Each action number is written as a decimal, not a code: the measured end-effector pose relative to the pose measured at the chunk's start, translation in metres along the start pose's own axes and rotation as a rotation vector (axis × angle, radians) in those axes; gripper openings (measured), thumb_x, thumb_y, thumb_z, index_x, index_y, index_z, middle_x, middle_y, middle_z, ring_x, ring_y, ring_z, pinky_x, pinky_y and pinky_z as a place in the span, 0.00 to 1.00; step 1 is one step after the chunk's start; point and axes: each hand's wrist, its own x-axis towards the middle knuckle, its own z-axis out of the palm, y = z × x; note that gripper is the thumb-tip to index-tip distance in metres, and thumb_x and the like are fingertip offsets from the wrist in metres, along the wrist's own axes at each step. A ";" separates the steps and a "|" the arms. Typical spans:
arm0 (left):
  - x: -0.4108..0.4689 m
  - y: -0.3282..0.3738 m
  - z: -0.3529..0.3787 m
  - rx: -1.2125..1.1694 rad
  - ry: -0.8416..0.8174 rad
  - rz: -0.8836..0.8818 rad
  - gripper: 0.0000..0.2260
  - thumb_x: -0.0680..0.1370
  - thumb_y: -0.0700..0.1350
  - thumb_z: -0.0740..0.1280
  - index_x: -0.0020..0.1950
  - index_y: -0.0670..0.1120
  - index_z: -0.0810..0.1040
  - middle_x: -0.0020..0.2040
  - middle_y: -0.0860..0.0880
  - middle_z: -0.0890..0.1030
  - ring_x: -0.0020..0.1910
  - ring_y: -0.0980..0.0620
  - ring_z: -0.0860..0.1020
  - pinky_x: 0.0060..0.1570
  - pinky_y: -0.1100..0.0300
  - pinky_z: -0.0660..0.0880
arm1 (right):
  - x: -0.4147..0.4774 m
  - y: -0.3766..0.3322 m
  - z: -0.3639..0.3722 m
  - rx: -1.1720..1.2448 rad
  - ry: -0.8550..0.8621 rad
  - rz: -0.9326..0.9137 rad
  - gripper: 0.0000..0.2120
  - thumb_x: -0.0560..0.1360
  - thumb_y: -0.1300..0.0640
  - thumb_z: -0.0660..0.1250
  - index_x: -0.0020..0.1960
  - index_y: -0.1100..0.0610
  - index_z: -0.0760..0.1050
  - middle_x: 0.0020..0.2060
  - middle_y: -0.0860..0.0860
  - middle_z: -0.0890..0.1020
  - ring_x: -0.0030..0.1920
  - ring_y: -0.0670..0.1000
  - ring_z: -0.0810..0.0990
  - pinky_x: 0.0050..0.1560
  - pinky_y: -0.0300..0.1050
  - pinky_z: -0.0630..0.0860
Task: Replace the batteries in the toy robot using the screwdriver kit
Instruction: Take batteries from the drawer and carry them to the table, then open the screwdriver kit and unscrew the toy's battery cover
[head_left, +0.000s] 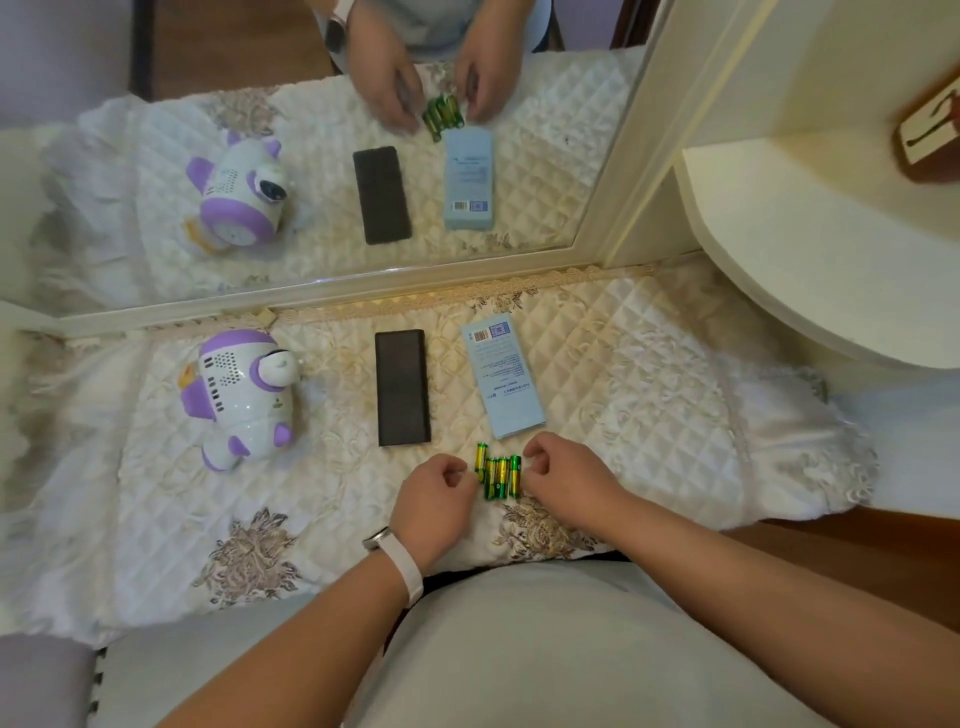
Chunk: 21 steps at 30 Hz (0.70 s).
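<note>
Hands: left hand (439, 493) and right hand (563, 478), fingers curled, bracket the batteries (498, 475) near centre, squaring the row, we judge; whether they grip, we cannot tell.
Toy robot (241, 395): far left, untouched.

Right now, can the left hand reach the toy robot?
Probably yes: the toy robot lies on the cloth, off to the side of the left hand, and nothing stands between them.

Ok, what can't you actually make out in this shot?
Head view:
Robot: battery cover not on the side shown.
Black case: shut, contents hidden.
Blue box: print too small.
Left hand, right hand: curled fingertips hide whether they grip the batteries.
</note>
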 end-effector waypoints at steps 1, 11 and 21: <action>-0.001 -0.001 -0.006 -0.009 0.011 0.013 0.03 0.79 0.45 0.67 0.51 0.49 0.80 0.41 0.56 0.79 0.42 0.54 0.78 0.42 0.62 0.71 | -0.001 -0.004 -0.001 -0.019 -0.006 -0.029 0.15 0.74 0.54 0.64 0.61 0.52 0.73 0.45 0.45 0.79 0.43 0.46 0.78 0.45 0.45 0.76; 0.037 0.005 -0.060 -0.145 0.338 0.017 0.15 0.76 0.42 0.68 0.62 0.43 0.76 0.56 0.45 0.76 0.54 0.47 0.77 0.59 0.49 0.75 | 0.020 -0.088 0.006 0.055 -0.105 -0.161 0.26 0.76 0.46 0.64 0.72 0.52 0.64 0.64 0.47 0.73 0.59 0.48 0.74 0.60 0.46 0.72; 0.074 0.007 -0.068 -0.393 0.248 -0.200 0.16 0.80 0.41 0.65 0.68 0.44 0.73 0.55 0.48 0.79 0.54 0.47 0.79 0.55 0.53 0.76 | 0.067 -0.124 0.009 0.189 -0.188 0.008 0.31 0.77 0.47 0.62 0.76 0.55 0.56 0.56 0.48 0.75 0.51 0.49 0.75 0.44 0.43 0.72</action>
